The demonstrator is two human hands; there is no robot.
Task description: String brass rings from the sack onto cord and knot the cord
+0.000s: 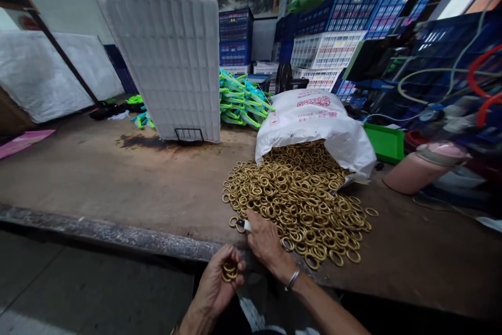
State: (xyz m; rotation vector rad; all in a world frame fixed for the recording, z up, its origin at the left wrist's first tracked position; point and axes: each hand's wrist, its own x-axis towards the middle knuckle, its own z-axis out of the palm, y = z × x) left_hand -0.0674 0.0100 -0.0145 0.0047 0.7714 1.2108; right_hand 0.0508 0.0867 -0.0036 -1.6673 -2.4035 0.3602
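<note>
A big heap of brass rings [301,199] spills from a white woven sack [314,120] onto the worn wooden table [117,178]. My left hand [219,282] sits just below the table's front edge, fingers curled round a small stack of brass rings [229,270]. My right hand [264,238] rests on the near left edge of the heap, pinching a small white-tipped piece [246,225] beside a loose ring. A metal bangle [292,278] circles my right wrist.
A white grid tray [172,63] stands upright at the back. Green and teal parts [239,100] are piled beside it. A green bin [386,141] and a pink cylinder [423,165] lie to the right. Blue and white crates [337,26] and hoses fill the background.
</note>
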